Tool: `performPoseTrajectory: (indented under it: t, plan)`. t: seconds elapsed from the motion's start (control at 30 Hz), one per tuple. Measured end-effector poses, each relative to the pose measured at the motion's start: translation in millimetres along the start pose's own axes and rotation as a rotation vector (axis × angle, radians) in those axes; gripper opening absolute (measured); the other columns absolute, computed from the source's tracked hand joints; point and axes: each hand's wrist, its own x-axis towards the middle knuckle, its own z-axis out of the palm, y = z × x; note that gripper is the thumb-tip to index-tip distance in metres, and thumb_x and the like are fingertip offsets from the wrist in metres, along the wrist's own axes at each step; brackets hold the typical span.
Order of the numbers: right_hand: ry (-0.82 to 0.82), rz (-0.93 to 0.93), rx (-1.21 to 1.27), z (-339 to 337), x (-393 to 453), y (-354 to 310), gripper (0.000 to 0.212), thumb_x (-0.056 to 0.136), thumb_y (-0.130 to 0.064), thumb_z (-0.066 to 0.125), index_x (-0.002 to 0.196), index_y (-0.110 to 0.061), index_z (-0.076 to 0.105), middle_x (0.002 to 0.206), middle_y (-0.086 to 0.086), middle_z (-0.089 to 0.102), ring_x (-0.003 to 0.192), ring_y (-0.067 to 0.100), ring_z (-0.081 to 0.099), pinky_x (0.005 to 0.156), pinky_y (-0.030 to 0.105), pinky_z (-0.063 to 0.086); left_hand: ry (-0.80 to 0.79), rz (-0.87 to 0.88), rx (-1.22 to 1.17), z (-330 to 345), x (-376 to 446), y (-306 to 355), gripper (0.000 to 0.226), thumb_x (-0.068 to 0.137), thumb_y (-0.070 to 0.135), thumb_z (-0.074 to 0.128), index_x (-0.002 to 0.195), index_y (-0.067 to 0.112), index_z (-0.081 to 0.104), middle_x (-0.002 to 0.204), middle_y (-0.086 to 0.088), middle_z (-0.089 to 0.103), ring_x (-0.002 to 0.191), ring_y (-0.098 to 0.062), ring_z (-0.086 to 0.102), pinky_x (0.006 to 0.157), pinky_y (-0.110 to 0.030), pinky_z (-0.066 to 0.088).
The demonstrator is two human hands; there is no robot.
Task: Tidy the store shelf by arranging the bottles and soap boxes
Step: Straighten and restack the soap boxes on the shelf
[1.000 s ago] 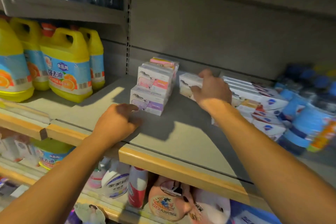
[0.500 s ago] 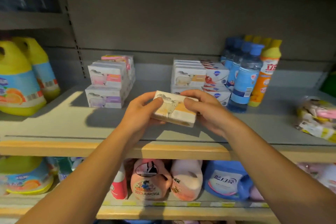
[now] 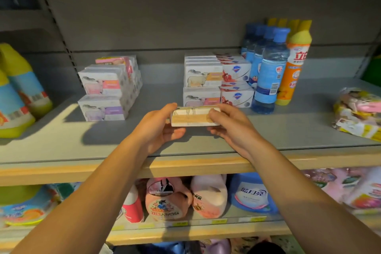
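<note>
A white and orange soap box (image 3: 192, 117) hangs just above the grey shelf (image 3: 206, 140), gripped at its left end by my left hand (image 3: 158, 128) and at its right end by my right hand (image 3: 228, 126). Right behind it stands a stack of sheep-print soap boxes (image 3: 203, 80), with red and white soap boxes (image 3: 237, 82) beside them. Further left sits another stack of pink and purple soap boxes (image 3: 107, 93). A row of blue bottles (image 3: 268, 68) and orange bottles with yellow caps (image 3: 294, 62) stands to the right of the boxes.
Big yellow detergent jugs (image 3: 18, 93) fill the shelf's left end. Plastic-wrapped packs (image 3: 358, 113) lie at the right end. Below the wooden shelf edge (image 3: 185, 168), pink, white and blue bottles (image 3: 206, 198) crowd the lower shelf.
A second ago my right hand reached into the sheep-print stack and my left rested on the shelf. Both now hold one soap box, which has tilted flatter and moved slightly toward the stack.
</note>
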Motion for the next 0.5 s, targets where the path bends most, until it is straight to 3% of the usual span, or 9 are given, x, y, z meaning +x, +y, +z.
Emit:
performPoseTrajectory:
  t: [0.13,0.2,0.3,0.4,0.5]
  plan:
    - [-0.014,-0.045,0.066,-2.7,1.6,4.6,0.029,0.094,-0.017,0.063,0.123,-0.022,0.063,0.121,-0.001,0.069,0.108,0.016,0.068,0.089,0.037,0.057,-0.083,0.181,-0.018,-5.1,-4.5,-11.2,0.02,0.096,0.015,0.058,0.114,0.009,0.066,0.114,-0.018,0.07,0.097,-0.028,0.071,0.078,-0.038,0.06]
    - [0.035,-0.077,0.065,-3.1,3.3,8.7,0.035,0.091,-0.008,0.066,0.123,-0.024,0.063,0.126,-0.001,0.066,0.113,0.018,0.065,0.094,0.042,0.055,-0.134,0.293,0.002,-8.4,-8.7,-16.5,0.037,0.09,0.007,0.062,0.125,0.019,0.06,0.117,-0.017,0.069,0.107,-0.033,0.068,0.088,-0.043,0.056]
    - [0.042,-0.117,0.037,-5.1,3.6,13.2,0.046,0.087,0.002,0.066,0.126,-0.022,0.061,0.121,-0.001,0.069,0.114,0.018,0.065,0.091,0.038,0.055,-0.121,0.376,0.072,-8.3,-13.9,-19.3,0.054,0.09,-0.003,0.062,0.132,0.029,0.053,0.116,-0.012,0.071,0.109,-0.031,0.067,0.093,-0.048,0.052]
    - [0.043,-0.212,-0.032,-5.2,1.1,13.7,0.051,0.083,0.005,0.066,0.12,-0.031,0.062,0.118,-0.007,0.07,0.111,0.012,0.066,0.083,0.027,0.056,-0.054,0.441,0.193,-3.9,-17.6,-19.5,0.048,0.091,0.008,0.065,0.134,0.026,0.052,0.118,-0.001,0.071,0.111,-0.019,0.066,0.092,-0.038,0.054]
    - [0.026,-0.3,-0.103,-2.3,-1.2,13.0,0.055,0.079,0.004,0.069,0.119,-0.033,0.061,0.121,-0.007,0.068,0.111,0.011,0.066,0.082,0.024,0.056,-0.009,0.52,0.268,-0.6,-23.2,-17.6,0.036,0.091,0.011,0.064,0.127,0.015,0.06,0.115,0.003,0.072,0.107,-0.012,0.067,0.083,-0.022,0.055]
